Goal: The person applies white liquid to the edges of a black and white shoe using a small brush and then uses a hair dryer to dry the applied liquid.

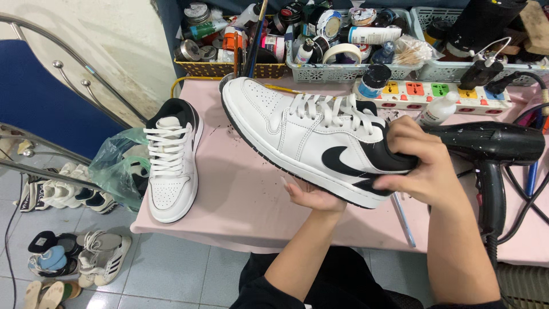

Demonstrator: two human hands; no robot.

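I hold a white sneaker with black trim and white laces [297, 134] above the pink table [240, 194], toe pointing up-left. My right hand [426, 166] grips its black heel and collar. My left hand [311, 197] supports the sole from below, mostly hidden under the shoe. The matching second sneaker [171, 163] lies flat at the table's left edge, toe toward me.
A black hair dryer [492, 149] lies on the table to the right, beside a white power strip [434, 94] and a small white bottle [437, 109]. Baskets of paint jars, brushes and tape [286, 40] line the back. A green plastic bag [117, 166] and several shoes lie on the floor at left.
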